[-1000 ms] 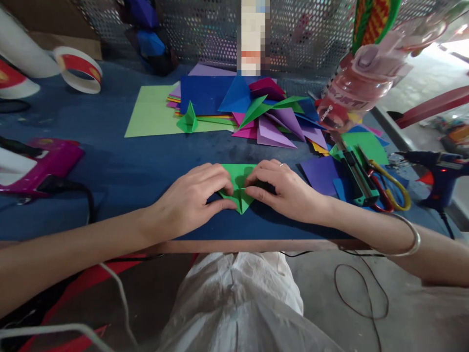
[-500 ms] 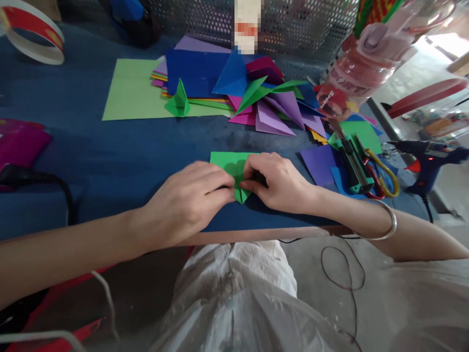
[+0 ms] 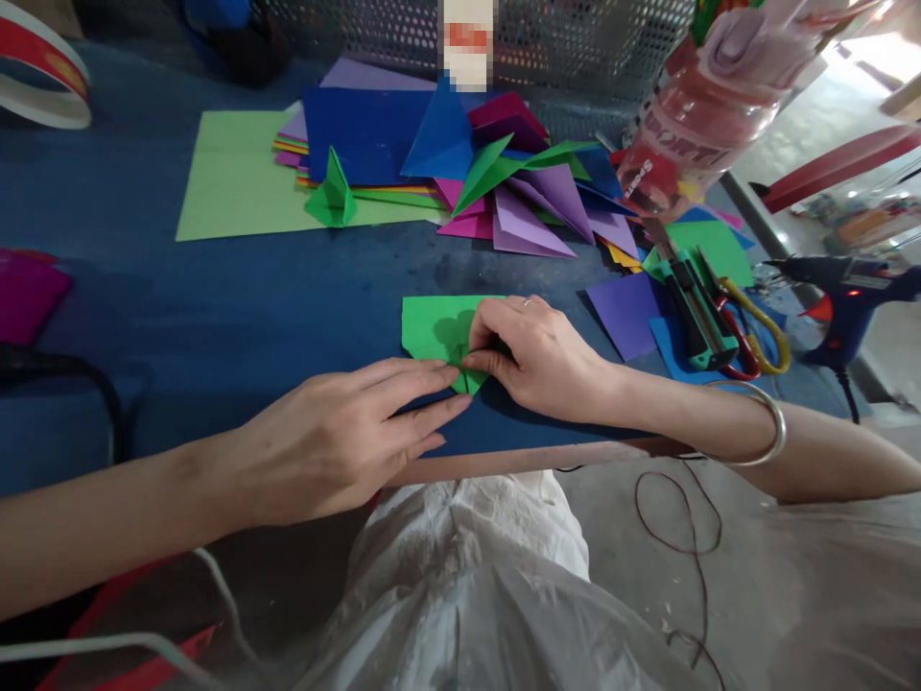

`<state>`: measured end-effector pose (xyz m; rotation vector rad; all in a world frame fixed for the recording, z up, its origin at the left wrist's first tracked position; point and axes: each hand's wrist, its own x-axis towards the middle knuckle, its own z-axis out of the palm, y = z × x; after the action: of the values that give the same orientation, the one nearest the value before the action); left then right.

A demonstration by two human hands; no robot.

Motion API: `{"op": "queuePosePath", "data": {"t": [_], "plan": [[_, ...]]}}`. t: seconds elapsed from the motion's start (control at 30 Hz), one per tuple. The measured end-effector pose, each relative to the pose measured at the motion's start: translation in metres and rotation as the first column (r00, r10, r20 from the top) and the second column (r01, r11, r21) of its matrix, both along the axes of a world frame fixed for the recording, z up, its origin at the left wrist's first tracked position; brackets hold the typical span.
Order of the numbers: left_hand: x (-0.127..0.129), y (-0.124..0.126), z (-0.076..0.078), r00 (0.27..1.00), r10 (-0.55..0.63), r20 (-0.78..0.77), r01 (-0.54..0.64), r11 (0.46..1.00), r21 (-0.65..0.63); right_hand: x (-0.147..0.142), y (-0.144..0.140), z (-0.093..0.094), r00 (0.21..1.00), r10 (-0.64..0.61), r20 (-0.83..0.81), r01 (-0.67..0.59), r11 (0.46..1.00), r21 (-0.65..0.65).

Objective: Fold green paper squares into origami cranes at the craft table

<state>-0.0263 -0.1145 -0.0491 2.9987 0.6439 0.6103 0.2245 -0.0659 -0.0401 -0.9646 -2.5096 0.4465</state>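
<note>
A green sheet of paper with its lower corners folded in lies on the blue tabletop near the front edge. My right hand pinches the paper at its right side, thumb and index finger close together. Across its lower left edge lie the fingers of my left hand, stretched out and slightly spread, the fingertips at the folded point. Both hands cover parts of the paper, so the folds under them are hidden.
Behind lie a stack of coloured paper, folded pieces and a small green folded shape. To the right are a utility knife, scissors, a glue gun and a pink bottle. A tape roll stands far left.
My left hand has moved down and its fingers have straightened from a closer curl, uncovering more of the paper's left side. My right hand keeps its pinch. The view has shifted slightly.
</note>
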Motion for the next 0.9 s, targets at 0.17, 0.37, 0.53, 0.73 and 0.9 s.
{"op": "queuePosePath", "data": {"t": [0.17, 0.37, 0.53, 0.73, 0.9], "plan": [[0.000, 0.000, 0.000, 1.000, -0.006, 0.016, 0.006, 1.000, 0.009, -0.002, -0.002, 0.001, 0.999, -0.021, 0.025, 0.021, 1.000, 0.000], [0.000, 0.000, 0.001, 1.000, -0.013, 0.004, 0.013, 1.000, 0.000, -0.004, -0.004, 0.003, 0.996, -0.054, 0.070, 0.054, 0.999, 0.001], [0.004, -0.001, 0.004, 1.000, 0.001, -0.008, -0.001, 1.000, 0.022, -0.005, -0.005, 0.004, 0.995, -0.048, 0.093, 0.050, 0.999, -0.012], [0.013, -0.002, 0.011, 0.994, 0.085, -0.070, -0.081, 0.995, 0.058, -0.003, -0.004, 0.004, 0.994, -0.027, 0.104, 0.028, 1.000, -0.004], [0.016, -0.002, 0.015, 0.991, 0.099, -0.086, -0.095, 0.994, 0.051, -0.001, -0.004, 0.003, 0.994, -0.038, 0.100, 0.036, 0.999, 0.019]]}}
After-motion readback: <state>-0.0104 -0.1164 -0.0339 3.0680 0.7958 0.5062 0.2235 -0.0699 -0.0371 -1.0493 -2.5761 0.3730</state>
